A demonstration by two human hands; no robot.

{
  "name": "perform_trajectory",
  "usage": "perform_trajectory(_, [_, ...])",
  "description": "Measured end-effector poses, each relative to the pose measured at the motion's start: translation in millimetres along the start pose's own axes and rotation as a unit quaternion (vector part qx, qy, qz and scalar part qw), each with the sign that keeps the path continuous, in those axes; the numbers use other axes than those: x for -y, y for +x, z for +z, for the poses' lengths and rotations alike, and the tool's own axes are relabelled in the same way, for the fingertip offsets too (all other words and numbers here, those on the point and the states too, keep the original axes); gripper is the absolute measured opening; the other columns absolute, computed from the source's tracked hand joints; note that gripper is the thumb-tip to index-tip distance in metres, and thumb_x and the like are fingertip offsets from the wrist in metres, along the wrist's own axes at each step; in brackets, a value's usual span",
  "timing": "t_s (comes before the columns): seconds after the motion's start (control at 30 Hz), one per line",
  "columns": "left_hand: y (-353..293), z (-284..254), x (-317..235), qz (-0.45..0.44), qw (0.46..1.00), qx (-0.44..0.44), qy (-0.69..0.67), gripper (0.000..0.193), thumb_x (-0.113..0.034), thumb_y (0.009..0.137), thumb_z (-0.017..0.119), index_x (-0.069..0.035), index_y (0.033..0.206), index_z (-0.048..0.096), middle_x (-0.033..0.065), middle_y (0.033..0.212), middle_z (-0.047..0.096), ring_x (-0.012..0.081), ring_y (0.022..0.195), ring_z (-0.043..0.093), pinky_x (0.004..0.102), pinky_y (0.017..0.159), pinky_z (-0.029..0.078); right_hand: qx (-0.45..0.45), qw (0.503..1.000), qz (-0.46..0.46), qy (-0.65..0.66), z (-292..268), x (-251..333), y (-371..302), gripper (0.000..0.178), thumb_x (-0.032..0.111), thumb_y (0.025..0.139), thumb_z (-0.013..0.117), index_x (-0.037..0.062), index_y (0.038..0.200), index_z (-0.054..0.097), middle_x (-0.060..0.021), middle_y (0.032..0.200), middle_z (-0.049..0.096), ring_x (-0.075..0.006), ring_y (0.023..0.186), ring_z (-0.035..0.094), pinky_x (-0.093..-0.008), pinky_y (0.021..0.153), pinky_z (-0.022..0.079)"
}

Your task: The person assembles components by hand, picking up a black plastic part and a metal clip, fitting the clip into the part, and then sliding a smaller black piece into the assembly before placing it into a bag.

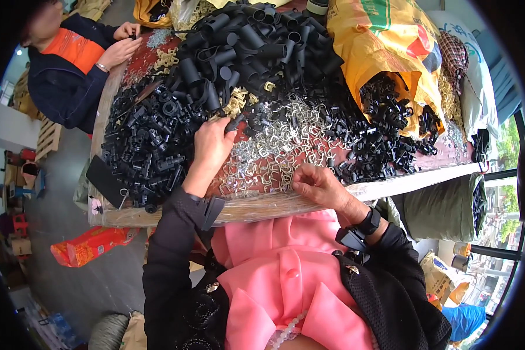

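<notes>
- Pink garment (262, 280) nearest
- Left hand (212, 142): fingers pinching a small black part (235, 122)
- Right hand (318, 185): fingers curled near silver clips (291, 131), any hold unclear

From the left of two cameras worn on the person's head, the wide fisheye view looks steeply down and forward. The pink garment (254, 280) lies nearest; the left hand (212, 149) and right hand (321, 188) come close beyond, over the table (137, 218). Grey floor (70, 289) shows at left, a window (510, 207) at right.
</notes>
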State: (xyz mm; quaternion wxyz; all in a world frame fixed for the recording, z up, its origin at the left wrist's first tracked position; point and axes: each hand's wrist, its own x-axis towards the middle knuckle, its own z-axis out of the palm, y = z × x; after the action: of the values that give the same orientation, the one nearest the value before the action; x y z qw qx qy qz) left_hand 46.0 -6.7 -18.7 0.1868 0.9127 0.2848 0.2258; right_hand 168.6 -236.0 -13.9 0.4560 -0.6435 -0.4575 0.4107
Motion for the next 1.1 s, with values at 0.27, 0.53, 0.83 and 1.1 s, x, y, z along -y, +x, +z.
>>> perform_trajectory(0.27, [-7, -16, 7, -0.195, 0.861, 0.079, -0.463, 0.028, -0.005, 0.073, 0.062, 0.004, 0.099, 0.057, 0.0082, 0.086, 0.062, 0.0094, 0.074, 0.057, 0.0205, 0.066, 0.044, -0.019, 1.0, -0.009, -0.004, -3, -2, 7, 0.008, 0.009, 0.08, 0.056, 0.0032, 0.079, 0.05, 0.0046, 0.066, 0.046, -0.003, 0.059, 0.039, -0.0187, 0.051, 0.035])
perform_trajectory(0.53, [-34, -35, 5, -0.233, 0.795, 0.088, -0.553, 0.03, -0.005, 0.076, 0.059, 0.002, 0.104, 0.053, 0.0038, 0.09, 0.059, 0.0077, 0.079, 0.054, 0.0214, 0.071, 0.044, -0.008, 0.992, -0.082, -0.098, 7, 22, 46, 0.008, 0.005, 0.075, 0.057, 0.0034, 0.08, 0.051, -0.0014, 0.068, 0.049, -0.0091, 0.06, 0.047, -0.0228, 0.053, 0.04])
perform_trajectory(0.83, [-65, -51, 7, -0.321, 0.672, -0.03, -0.667, 0.024, -0.005, 0.08, 0.053, 0.0, 0.103, 0.052, 0.0106, 0.097, 0.059, 0.0175, 0.092, 0.056, 0.0273, 0.078, 0.045, -0.051, 0.829, -0.336, -0.445, 74, 26, 128, 0.012, 0.009, 0.068, 0.058, 0.0045, 0.078, 0.052, -0.0096, 0.075, 0.053, -0.0254, 0.068, 0.056, -0.0372, 0.061, 0.045])
perform_trajectory(1.1, [-78, -56, 7, -0.331, 0.635, -0.028, -0.697, 0.023, -0.008, 0.08, 0.055, -0.003, 0.102, 0.053, 0.009, 0.097, 0.059, 0.0191, 0.092, 0.057, 0.0274, 0.077, 0.045, -0.02, 0.909, -0.344, -0.234, 58, 28, 127, 0.012, 0.013, 0.076, 0.056, 0.0062, 0.085, 0.054, -0.0057, 0.069, 0.053, -0.0195, 0.066, 0.055, -0.0316, 0.058, 0.044])
